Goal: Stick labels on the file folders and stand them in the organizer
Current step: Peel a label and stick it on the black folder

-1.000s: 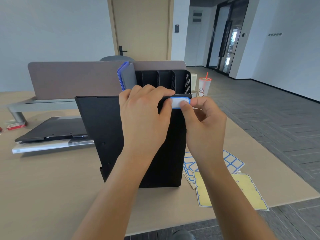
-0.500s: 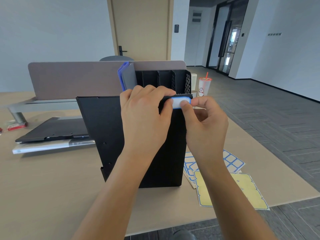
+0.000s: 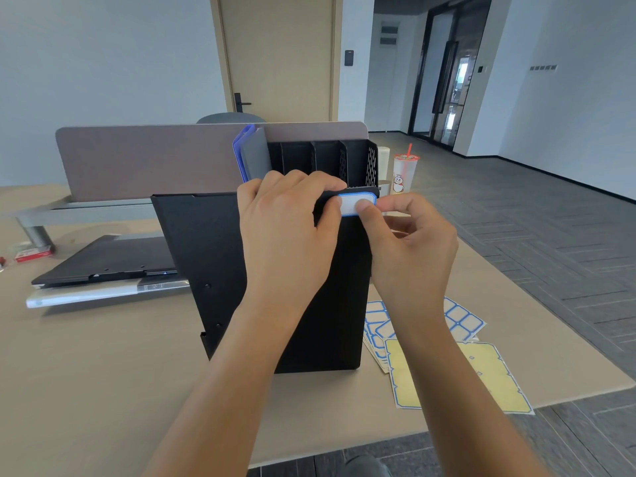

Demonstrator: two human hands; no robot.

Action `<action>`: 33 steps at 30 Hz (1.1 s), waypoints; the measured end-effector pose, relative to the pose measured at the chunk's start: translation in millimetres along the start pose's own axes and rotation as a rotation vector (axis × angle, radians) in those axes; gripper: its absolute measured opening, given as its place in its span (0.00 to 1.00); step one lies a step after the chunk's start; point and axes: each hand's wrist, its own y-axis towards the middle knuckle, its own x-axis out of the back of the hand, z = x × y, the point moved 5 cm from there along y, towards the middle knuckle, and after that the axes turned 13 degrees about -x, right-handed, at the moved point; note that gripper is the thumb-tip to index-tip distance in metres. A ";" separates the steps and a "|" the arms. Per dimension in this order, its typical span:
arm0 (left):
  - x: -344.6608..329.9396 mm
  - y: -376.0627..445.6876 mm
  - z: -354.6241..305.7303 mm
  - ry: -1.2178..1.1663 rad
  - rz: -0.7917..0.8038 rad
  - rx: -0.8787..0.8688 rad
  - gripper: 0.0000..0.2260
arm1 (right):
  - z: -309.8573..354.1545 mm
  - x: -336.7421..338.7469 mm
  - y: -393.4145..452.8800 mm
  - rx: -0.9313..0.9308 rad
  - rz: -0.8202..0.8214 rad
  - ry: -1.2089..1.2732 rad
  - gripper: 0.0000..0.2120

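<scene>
A black file folder (image 3: pixel 199 256) stands upright on the desk in front of me. My left hand (image 3: pixel 285 235) grips its top edge, thumb against a white label with a blue border (image 3: pixel 354 203) at the folder's top right corner. My right hand (image 3: pixel 409 246) presses its thumb on the label's right end, its other fingers curled behind the folder's edge. Behind the folder stands a black mesh organizer (image 3: pixel 358 163); a blue folder and a grey folder (image 3: pixel 253 156) stand in its left slot.
Sheets of blue-bordered labels (image 3: pixel 461 320) and a yellow backing sheet (image 3: pixel 495 376) lie on the desk at the right, near its front edge. More folders (image 3: pixel 103 266) lie stacked at the left. A drink cup with a red straw (image 3: pixel 404 172) stands beside the organizer.
Almost nothing has moved. Both thumbs stay on the label, and the folder stands in the same place.
</scene>
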 end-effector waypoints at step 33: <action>0.9 1.1 -3.1 0.004 -0.003 0.025 0.07 | -3.3 3.8 12.1 0.046 0.146 0.013 0.05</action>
